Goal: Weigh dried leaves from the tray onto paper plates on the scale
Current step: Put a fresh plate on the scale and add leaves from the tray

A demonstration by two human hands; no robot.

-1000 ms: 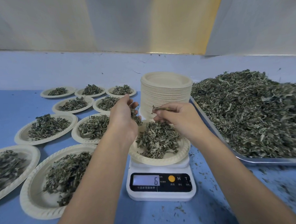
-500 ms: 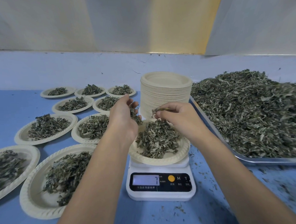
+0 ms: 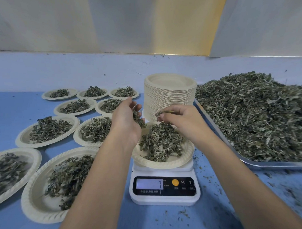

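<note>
Now my right hand point(image 3: 184, 121) has its grip pinched on a few dried green leaves point(image 3: 164, 112), the round cream paper plate point(image 3: 188, 156) on the white digital scale point(image 3: 165, 198) lying directly below, my left hand point(image 3: 125, 123) cupping more just to its left.

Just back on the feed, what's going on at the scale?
A person is portioning dried leaves. The right hand pinches a few above the paper plate on the scale, which reads 7. The left hand cups more beside it. Filled plates lie to the left, a stack of empty plates stands behind, and the heaped tray sits on the right.
</note>
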